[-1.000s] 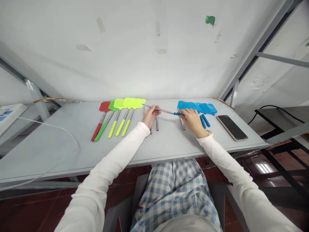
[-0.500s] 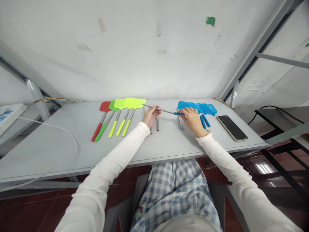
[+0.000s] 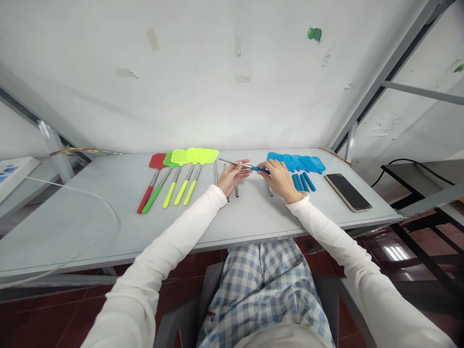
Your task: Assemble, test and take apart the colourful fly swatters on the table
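My left hand (image 3: 231, 180) pinches a thin metal rod (image 3: 227, 161), which slants up to the left above the table. At the rod's right end, my right hand (image 3: 280, 180) is closed round a blue handle sleeve (image 3: 258, 168) that sits over part of the rod. More metal rods (image 3: 237, 191) lie under and beside my hands, partly hidden. Several loose blue handle sleeves (image 3: 303, 182) lie just right of my right hand. Behind them are overlapping blue fly swatter heads (image 3: 312, 164).
Left of my hands lie a red fly swatter (image 3: 145, 199), a green fly swatter (image 3: 155, 193) and several yellow fly swatters (image 3: 190, 191). A phone (image 3: 348, 192) rests at the table's (image 3: 203, 227) right side. A white cable (image 3: 90, 194) crosses the left side.
My right hand has moved a little left, and the blue sleeve now covers more of the rod, nearer my left hand. More loose blue sleeves show beside my right hand.
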Demonstrator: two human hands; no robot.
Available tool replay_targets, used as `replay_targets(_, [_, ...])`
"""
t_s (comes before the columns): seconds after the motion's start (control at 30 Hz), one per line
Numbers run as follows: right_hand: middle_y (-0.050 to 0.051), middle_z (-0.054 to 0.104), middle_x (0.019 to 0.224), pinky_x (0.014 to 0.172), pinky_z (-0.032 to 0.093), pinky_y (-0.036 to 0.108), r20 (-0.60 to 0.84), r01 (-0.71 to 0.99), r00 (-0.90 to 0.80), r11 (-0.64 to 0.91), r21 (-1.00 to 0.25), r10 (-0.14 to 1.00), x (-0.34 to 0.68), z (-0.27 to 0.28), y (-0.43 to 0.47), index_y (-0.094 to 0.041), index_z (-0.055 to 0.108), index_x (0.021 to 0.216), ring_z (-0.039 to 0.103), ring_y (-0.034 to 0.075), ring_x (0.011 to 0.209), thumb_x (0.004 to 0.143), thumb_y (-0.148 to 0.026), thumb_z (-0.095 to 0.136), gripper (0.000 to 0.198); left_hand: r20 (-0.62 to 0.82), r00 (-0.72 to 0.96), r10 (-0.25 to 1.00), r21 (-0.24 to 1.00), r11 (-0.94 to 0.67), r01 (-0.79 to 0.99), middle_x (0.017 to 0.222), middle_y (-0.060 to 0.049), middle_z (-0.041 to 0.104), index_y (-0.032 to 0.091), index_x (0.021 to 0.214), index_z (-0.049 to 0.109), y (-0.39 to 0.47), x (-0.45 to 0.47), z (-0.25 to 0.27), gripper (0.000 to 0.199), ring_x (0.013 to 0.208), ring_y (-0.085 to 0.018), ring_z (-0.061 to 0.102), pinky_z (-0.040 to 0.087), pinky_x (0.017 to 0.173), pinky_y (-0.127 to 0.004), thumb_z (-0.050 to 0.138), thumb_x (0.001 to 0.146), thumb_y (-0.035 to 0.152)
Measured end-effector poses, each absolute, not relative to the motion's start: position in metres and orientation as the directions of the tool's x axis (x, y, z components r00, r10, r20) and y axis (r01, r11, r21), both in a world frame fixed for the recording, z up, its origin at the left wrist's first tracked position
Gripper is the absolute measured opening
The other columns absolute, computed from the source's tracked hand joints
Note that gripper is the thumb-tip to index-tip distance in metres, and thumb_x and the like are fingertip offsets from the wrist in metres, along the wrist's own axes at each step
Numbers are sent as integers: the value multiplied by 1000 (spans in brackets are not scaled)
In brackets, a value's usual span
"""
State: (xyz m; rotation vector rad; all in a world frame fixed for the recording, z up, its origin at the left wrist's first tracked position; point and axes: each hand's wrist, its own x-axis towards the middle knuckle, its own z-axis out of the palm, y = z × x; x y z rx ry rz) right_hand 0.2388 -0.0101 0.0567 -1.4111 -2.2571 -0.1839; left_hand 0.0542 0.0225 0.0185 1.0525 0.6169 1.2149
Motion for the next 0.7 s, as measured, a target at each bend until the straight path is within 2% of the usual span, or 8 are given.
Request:
replay_targets(0.17, [7,65,102,83,31,31,496,808,-395,549,-213,773,232,60,4,-20,62,107,55,20,96,99,-39,36,33,123,308,943,919,9,-394,104,-10,71,16,104,63,22,56,20,36,97,-20,68,51,85,-33,68,80,43])
replay_targets(0.27, [7,65,101,84,35,30,515,769,-380,572,-287,768,234,62,24,-19,61,106,57,18,92,99,-42,32,37,140,243,960,915,-31,-402,101,-10,71,16,96,59,23,55,23,34,93,-19,68,51,84,-33,68,79,44])
replay_targets(0.33, [10,65,104,85,36,30,525,824,-258,469,-318,811,240,60,43,-16,59,107,58,19,94,100,-40,26,41,158,175,972,907,-73,-414,97,-9,72,17,89,54,24,52,27,31,90,-18,69,51,84,-33,63,82,46])
replay_targets(0.43, [17,62,112,87,36,35,446,949,-21,158,-274,895,253,49,72,-10,58,110,55,28,105,97,-38,34,39,163,72,984,896,-117,-429,81,-3,69,19,85,48,29,44,33,23,77,-15,68,52,76,-31,56,86,41])
replay_targets(0.53, [26,57,119,90,35,40,287,979,136,-85,-183,948,263,32,88,-2,53,119,51,36,113,91,-46,46,52,178,-16,984,904,-170,-393,57,8,47,21,82,47,33,38,37,13,49,-7,52,43,52,-20,55,85,31])
replay_targets(0.6, [28,55,121,91,34,41,222,981,165,-136,-140,961,265,22,90,2,49,122,50,38,115,87,-53,50,64,203,-14,979,926,-196,-321,55,10,32,21,83,49,34,35,38,12,40,-4,34,29,42,-17,55,84,31])
replay_targets(0.7, [29,54,122,92,34,40,205,988,141,-125,-91,969,265,17,87,1,47,123,51,38,114,84,-59,54,72,221,49,974,966,-212,-146,58,9,27,22,90,52,34,30,39,17,40,-4,21,17,39,-18,54,85,37])
